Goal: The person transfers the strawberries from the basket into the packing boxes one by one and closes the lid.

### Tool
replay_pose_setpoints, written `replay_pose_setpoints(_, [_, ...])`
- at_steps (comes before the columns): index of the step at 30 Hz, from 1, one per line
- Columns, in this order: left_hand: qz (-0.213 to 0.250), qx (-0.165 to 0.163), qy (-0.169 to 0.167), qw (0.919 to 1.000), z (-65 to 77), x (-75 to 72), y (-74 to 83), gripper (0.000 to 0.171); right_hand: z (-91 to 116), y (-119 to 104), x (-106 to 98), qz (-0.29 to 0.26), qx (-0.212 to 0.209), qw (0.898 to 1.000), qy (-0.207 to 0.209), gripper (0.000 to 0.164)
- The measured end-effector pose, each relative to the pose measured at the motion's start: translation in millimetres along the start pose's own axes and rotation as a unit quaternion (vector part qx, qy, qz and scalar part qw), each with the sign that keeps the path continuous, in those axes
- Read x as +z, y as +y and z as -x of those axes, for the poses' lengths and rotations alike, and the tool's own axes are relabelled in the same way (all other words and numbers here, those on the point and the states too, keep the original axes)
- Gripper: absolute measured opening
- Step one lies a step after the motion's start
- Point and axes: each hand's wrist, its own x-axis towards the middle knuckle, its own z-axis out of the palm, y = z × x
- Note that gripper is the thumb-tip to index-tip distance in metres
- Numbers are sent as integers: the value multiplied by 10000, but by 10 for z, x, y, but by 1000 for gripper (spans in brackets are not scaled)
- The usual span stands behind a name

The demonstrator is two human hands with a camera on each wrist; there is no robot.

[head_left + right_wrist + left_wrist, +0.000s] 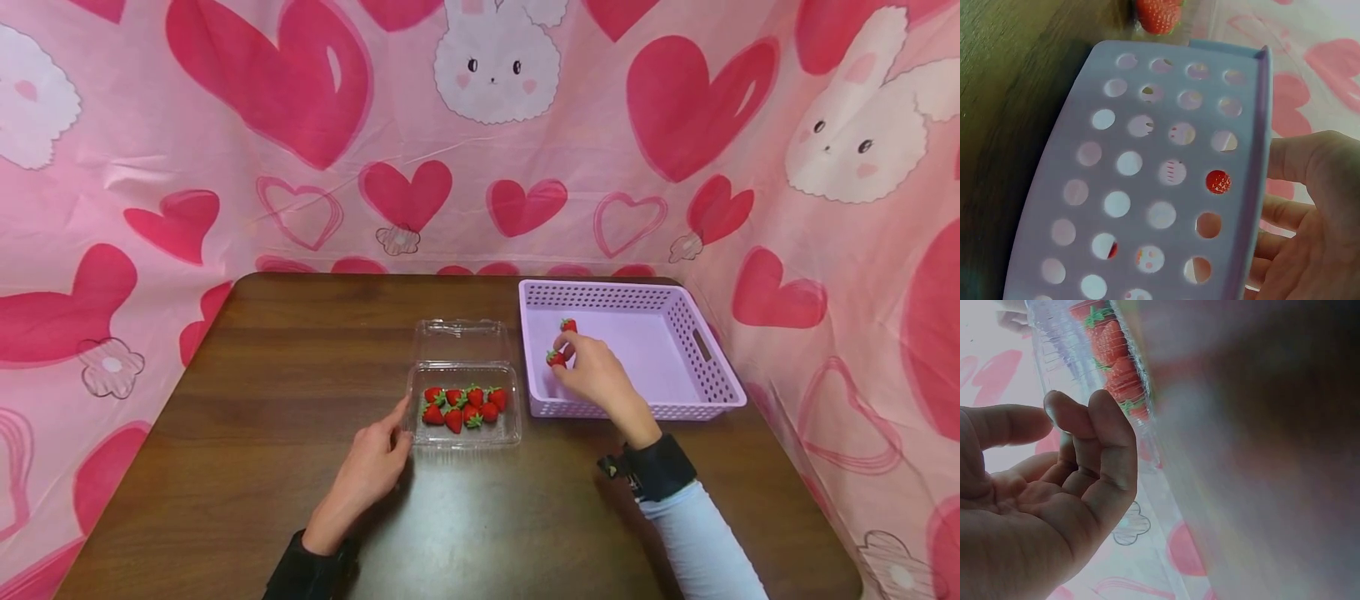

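My right hand (596,371) reaches into the lilac basket (637,412) and pinches a strawberry (555,358) between thumb and fingertips. Another strawberry (569,325) lies just beyond the fingers. In the right wrist view, red of a strawberry (1218,182) shows through a hole of the basket wall, beside the hand (1316,219). My left hand (371,458) holds the left side of a clear plastic clamshell box (465,445) near its front corner. Several strawberries (453,419) lie in two rows inside it. The left wrist view shows curled fingers (1113,444) at the box wall.
The clamshell's transparent lid (461,342) lies folded back behind the box, close to the basket's left wall. Both containers stand on a dark wooden table (285,367). Pink cloth (465,150) printed with hearts and rabbits hangs behind and at the sides.
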Motion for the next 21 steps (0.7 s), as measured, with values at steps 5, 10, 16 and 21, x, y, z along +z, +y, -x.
replay_pose_setpoints(5, [-2, -31, -7, 10000, 3, 8, -6, 62, 36, -51, -4, -31, -94, 9999, 38, 24])
replay_pose_setpoints(10, [-16, -2, 3, 10000, 1, 9, -3, 62, 77, -122, -32, -100, -150, 9998, 118, 23])
replay_pose_setpoints(16, [-51, -11, 5, 10000, -6, 1, 8, 61, 129, -206, -59, -294, -312, 9990, 160, 23])
replay_pose_setpoints(21, [-72, -25, -18, 10000, 4, -4, 12, 62, 149, -240, -49, -338, -297, 9989, 160, 24])
